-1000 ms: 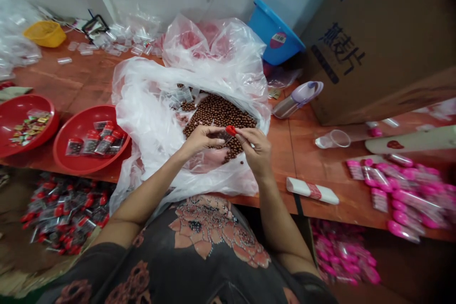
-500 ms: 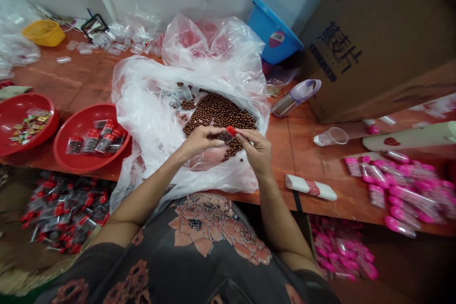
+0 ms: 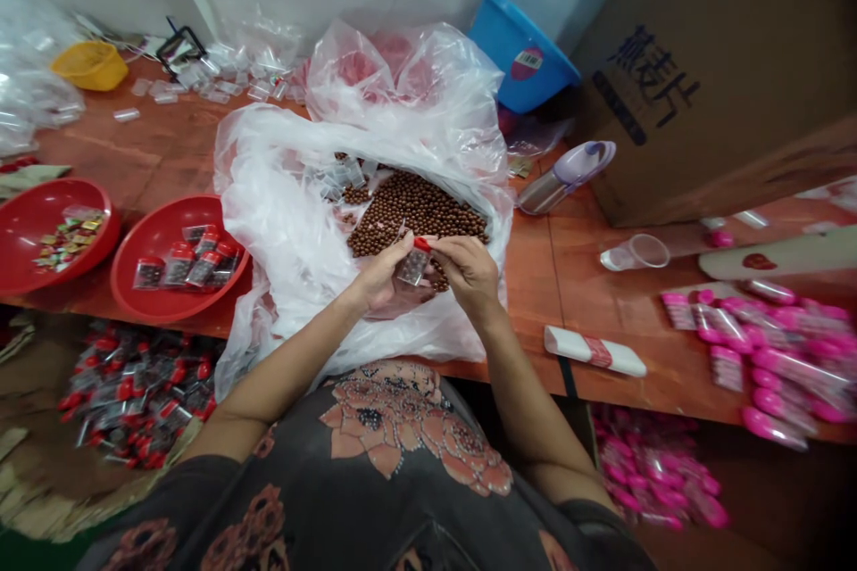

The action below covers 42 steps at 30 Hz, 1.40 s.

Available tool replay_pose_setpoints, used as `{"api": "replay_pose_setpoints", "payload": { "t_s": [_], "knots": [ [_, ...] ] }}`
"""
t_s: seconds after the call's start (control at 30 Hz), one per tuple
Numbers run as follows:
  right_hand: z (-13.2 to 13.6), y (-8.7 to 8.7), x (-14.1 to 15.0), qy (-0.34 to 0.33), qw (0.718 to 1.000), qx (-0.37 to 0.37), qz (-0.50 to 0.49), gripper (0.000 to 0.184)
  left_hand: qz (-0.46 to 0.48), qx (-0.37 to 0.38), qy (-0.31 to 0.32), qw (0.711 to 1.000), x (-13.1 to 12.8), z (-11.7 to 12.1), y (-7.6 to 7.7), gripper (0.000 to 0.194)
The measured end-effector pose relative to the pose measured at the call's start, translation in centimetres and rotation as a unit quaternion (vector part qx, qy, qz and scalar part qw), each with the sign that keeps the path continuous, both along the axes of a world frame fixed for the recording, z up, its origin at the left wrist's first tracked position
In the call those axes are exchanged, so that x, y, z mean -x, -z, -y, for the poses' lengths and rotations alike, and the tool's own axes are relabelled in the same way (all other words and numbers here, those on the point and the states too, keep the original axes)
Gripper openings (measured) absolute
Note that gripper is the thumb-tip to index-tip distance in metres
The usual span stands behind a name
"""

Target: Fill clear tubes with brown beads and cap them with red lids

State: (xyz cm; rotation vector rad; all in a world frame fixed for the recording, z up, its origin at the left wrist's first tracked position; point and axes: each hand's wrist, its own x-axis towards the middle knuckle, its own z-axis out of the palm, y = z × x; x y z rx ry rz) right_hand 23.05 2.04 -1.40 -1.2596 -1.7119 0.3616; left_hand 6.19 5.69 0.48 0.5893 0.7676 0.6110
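Between both hands is a small clear plastic box (image 3: 412, 268) with a red cap (image 3: 421, 243) at its top and dark contents inside. My left hand (image 3: 383, 274) grips the box from the left, thumb up by the cap. The fingers of my right hand (image 3: 470, 272) pinch the red cap from the right. Just beyond and below the hands, brown chocolate balls (image 3: 428, 210) lie heaped in an open white plastic bag (image 3: 274, 196). Several clear empty boxes (image 3: 338, 178) rest at the left of the heap.
Left, one red bowl (image 3: 134, 236) holds filled red-capped boxes, another (image 3: 20, 223) wrapped sweets. More red-capped boxes (image 3: 134, 393) fill a container below. Right are a lilac-lidded bottle (image 3: 569, 177), plastic cup (image 3: 646, 252), white packet (image 3: 595, 351) and pink-capped containers (image 3: 769, 339). A carton (image 3: 723, 80) stands behind.
The box has turned from lying sideways to standing more upright, cap at the top. My hands have shifted slightly, and the whole view has moved a little.
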Motion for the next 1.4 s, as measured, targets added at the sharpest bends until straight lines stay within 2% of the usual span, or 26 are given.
{"api": "replay_pose_setpoints", "payload": {
  "t_s": [0.07,0.17,0.23,0.4,0.57,0.7,0.87,1.07,1.2,1.4],
  "knots": [
    [-0.5,0.5,0.1,-0.027,0.997,0.041,-0.053,0.024,0.012,0.029,-0.017,0.999,0.0,-0.1,0.0,0.040],
    [-1.1,0.9,0.2,-0.045,0.974,0.135,-0.177,0.037,0.019,-0.012,-0.059,0.998,0.5,-0.7,0.1,0.039],
    [-1.5,0.6,0.3,-0.040,0.960,0.171,-0.218,0.038,0.007,-0.046,-0.063,0.997,0.9,-1.0,0.2,0.040],
    [-2.0,-1.2,1.2,0.000,0.987,0.108,-0.119,0.024,-0.045,-0.127,-0.054,0.989,1.1,-0.8,0.5,0.042],
    [-1.7,-2.1,1.4,-0.047,0.977,0.169,-0.121,0.020,-0.076,-0.175,-0.064,0.980,0.9,-0.5,0.9,0.064],
    [-1.2,-2.5,1.1,-0.066,0.994,0.090,-0.021,0.017,-0.097,-0.183,-0.072,0.976,0.8,-0.6,1.2,0.075],
    [-1.0,-2.9,0.7,-0.084,0.993,0.034,0.079,0.028,-0.091,-0.187,-0.078,0.975,0.6,-0.6,1.1,0.083],
    [-1.0,-2.4,1.2,-0.078,0.994,0.008,0.078,0.030,-0.102,-0.155,-0.079,0.979,0.3,-0.3,0.7,0.089],
    [-1.1,-2.1,1.2,-0.073,0.991,-0.010,0.110,0.031,-0.103,-0.137,-0.080,0.982,0.2,-0.2,0.5,0.087],
    [-1.4,-2.3,1.0,-0.076,0.985,-0.037,0.150,0.031,-0.107,-0.144,-0.074,0.981,0.3,0.0,-0.4,0.087]
  ]
}}
